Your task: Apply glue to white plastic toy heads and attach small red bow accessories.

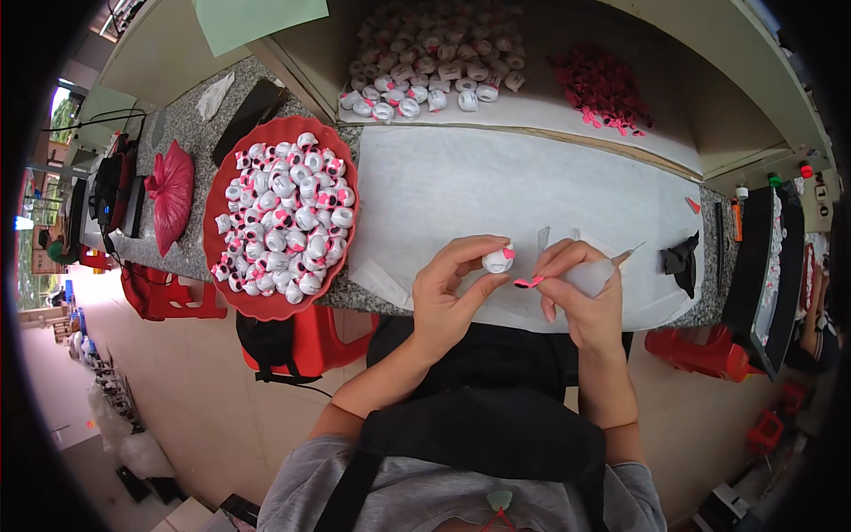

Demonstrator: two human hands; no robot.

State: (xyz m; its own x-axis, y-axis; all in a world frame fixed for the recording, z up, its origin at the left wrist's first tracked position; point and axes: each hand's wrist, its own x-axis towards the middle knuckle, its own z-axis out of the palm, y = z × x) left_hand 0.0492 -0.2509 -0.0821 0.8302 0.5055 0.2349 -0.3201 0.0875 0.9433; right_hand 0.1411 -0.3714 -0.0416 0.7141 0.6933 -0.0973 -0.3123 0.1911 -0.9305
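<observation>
Between thumb and fingers, my left hand (443,297) grips a small round white piece (497,260) with a pink part on its upper side. Close by on the right, my right hand (585,306) pinches a small pink-and-black piece (528,283). The same hand also keeps a translucent squeeze bottle (591,277) with a thin needle tip against its palm, the needle pointing up and right. A gap separates the pink-and-black piece from the white one. Both hands are above the near edge of the white paper sheet (443,177).
A scalloped red tray (211,226) heaped with white-and-pink pieces stands on the left. On the shelf ahead lie piled white pieces (434,66) and pink pieces (603,89). A red plastic bag (171,197) rests far left, a crumpled black cloth (681,264) at right. Red stools (700,353) stand below.
</observation>
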